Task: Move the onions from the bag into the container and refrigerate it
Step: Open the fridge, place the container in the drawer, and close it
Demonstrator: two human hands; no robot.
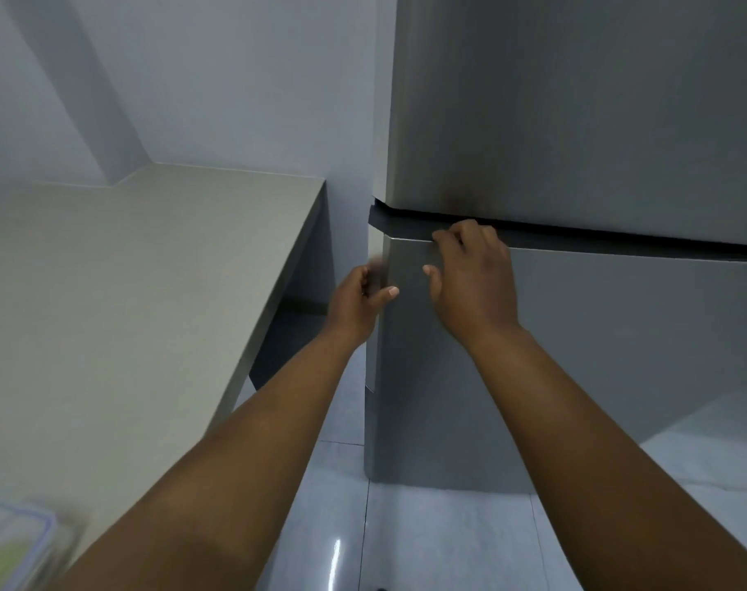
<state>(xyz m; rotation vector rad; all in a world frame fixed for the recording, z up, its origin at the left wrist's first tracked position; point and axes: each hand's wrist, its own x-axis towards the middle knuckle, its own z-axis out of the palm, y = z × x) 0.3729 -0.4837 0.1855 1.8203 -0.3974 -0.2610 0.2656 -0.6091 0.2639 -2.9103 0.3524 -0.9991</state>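
A tall silver refrigerator fills the right half of the head view, with an upper door (576, 100) and a lower door (597, 334) split by a dark gap. My right hand (469, 283) rests on the lower door's top left corner, fingertips hooked into that gap. My left hand (356, 302) grips the lower door's left edge, fingers curled behind it and thumb on the front. Both doors look closed. A clear plastic container (15, 543) with a blue-rimmed lid and green contents sits blurred on the counter at the bottom left.
A beige counter (150, 292) runs along the left, its right end close to the refrigerator with a narrow gap between them. Glossy pale floor tiles (427, 539) lie below. Grey walls stand behind.
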